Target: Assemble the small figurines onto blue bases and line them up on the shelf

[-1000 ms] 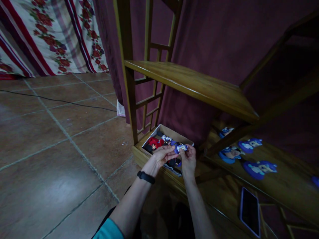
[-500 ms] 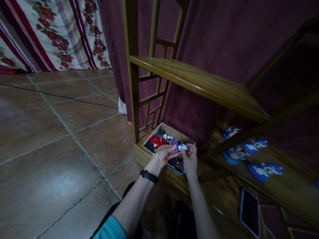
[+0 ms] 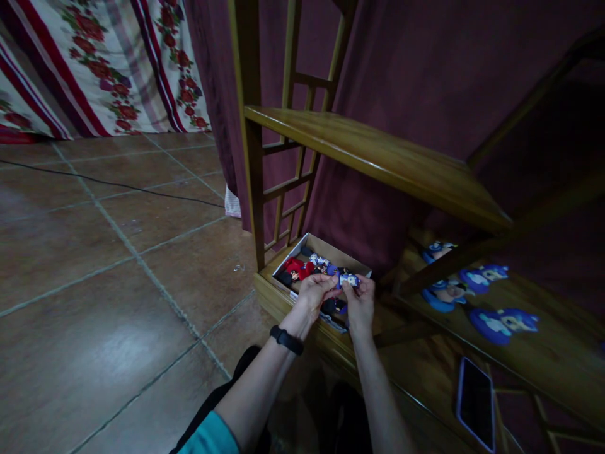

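Between my two hands is a small blue-and-white figurine [image 3: 348, 279], held over the right part of an open cardboard box [image 3: 358, 260]. My left hand [image 3: 316, 294], with a dark band on its wrist, pinches the figurine's left end. At its right end, the thumb and fingers of my right hand [image 3: 362, 302] close on it. Inside the box lie a red figurine [image 3: 299, 268], a white-and-blue one [image 3: 319, 260] and several dark ones, partly covered by my hands.
The box sits on the low board of a wooden shelf unit [image 3: 378, 164]. To the right, several blue figurines [image 3: 505, 325] stand on another board, one partly behind a wooden bar. A phone [image 3: 475, 400] lies at lower right. A black cable [image 3: 118, 183] crosses the tiled floor.
Both hands keep the figurine in nearly the same place. My left wrist and forearm have shifted slightly to the right.
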The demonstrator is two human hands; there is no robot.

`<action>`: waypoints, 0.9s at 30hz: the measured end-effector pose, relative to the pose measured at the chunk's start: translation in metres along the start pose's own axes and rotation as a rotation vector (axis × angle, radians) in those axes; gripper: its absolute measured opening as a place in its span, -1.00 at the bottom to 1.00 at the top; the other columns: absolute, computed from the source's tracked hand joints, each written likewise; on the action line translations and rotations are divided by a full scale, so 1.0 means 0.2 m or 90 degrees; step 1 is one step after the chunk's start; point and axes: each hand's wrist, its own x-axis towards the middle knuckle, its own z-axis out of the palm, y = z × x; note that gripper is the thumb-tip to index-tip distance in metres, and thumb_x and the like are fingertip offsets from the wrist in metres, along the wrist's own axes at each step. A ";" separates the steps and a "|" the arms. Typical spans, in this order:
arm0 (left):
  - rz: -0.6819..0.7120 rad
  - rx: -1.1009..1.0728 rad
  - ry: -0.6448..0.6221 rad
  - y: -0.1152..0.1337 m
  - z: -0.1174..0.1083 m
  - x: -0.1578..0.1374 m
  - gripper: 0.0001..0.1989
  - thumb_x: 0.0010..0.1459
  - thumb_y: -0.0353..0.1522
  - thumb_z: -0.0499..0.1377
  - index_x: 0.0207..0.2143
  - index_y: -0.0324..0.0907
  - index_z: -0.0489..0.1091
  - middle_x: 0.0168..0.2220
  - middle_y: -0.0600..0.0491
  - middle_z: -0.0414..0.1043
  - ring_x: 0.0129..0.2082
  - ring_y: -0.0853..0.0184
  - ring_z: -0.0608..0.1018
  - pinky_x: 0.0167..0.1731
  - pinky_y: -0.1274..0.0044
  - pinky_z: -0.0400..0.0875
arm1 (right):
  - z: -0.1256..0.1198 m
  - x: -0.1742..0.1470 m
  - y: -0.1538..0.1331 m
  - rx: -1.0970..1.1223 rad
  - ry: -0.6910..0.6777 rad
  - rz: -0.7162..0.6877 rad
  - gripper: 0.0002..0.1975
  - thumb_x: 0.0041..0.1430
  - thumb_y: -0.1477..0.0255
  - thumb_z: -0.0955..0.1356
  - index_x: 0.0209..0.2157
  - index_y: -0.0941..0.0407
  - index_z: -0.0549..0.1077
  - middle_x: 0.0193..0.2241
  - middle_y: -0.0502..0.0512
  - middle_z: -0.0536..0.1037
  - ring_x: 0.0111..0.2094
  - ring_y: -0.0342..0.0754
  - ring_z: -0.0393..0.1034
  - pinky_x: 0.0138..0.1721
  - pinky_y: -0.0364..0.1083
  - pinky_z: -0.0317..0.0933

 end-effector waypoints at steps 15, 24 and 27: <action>0.072 -0.049 -0.017 -0.04 0.03 -0.04 -0.79 -0.26 -0.43 0.34 -0.56 -0.30 0.36 -0.54 0.08 0.42 -0.47 0.43 0.48 -0.21 0.41 0.41 | 0.01 -0.01 -0.04 0.012 -0.005 0.001 -0.65 -0.09 0.32 0.37 -0.23 0.08 0.27 -0.28 0.05 0.43 -0.26 -0.08 0.37 -0.18 -0.07 0.23; 0.079 -0.043 -0.006 -0.03 0.04 -0.05 -0.78 -0.23 -0.42 0.33 -0.54 -0.27 0.32 -0.58 0.13 0.37 -0.50 0.45 0.46 -0.24 0.42 0.42 | 0.01 0.00 -0.05 0.012 -0.046 -0.003 -0.68 -0.08 0.36 0.37 -0.23 0.07 0.28 -0.29 0.04 0.45 -0.26 -0.09 0.38 -0.19 -0.07 0.24; 0.076 -0.060 -0.006 -0.02 0.03 -0.07 -0.79 -0.20 -0.44 0.31 -0.54 -0.27 0.30 -0.56 0.12 0.38 -0.49 0.45 0.46 -0.23 0.42 0.42 | 0.01 0.01 -0.04 0.004 -0.057 -0.011 -0.68 -0.08 0.35 0.36 -0.23 0.08 0.28 -0.29 0.05 0.46 -0.27 -0.09 0.38 -0.19 -0.07 0.24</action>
